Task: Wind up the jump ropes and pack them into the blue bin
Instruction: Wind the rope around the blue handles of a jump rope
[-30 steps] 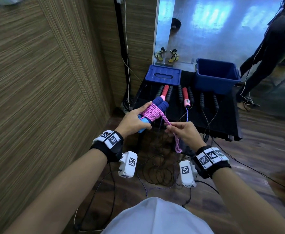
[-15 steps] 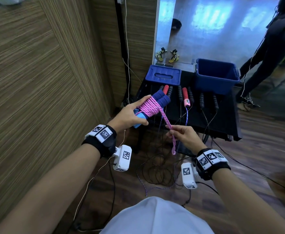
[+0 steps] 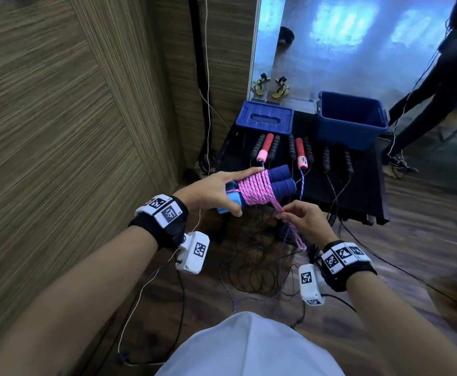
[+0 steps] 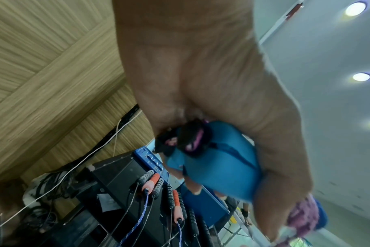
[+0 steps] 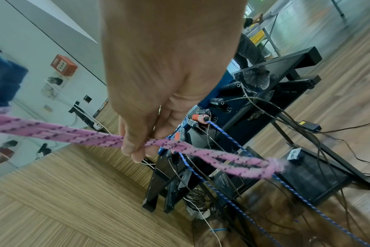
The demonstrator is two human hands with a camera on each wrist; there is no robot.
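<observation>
My left hand (image 3: 216,192) grips a pair of blue jump-rope handles (image 3: 363,183) with pink rope (image 3: 254,189) wound round them; the index finger lies straight along the top, the thumb underneath. In the left wrist view the light blue handle ends (image 4: 220,163) sit in the palm. My right hand (image 3: 300,221) pinches the doubled pink rope tail (image 5: 91,133) just below the bundle, and its looped end (image 5: 270,165) hangs past the fingers. The blue bin (image 3: 350,118) stands open at the back right of the black table (image 3: 368,191).
The bin's blue lid (image 3: 265,118) lies at the table's back left. Several black-handled and red-handled ropes (image 3: 300,150) lie in a row on the table, cords hanging to a tangle on the wooden floor (image 3: 251,272). A wood wall is left; another person (image 3: 438,77) stands far right.
The left hand has tilted the bundle flatter and lowered it slightly. The right hand slid up the pink tail toward the bundle, leaving a shorter stretch between them.
</observation>
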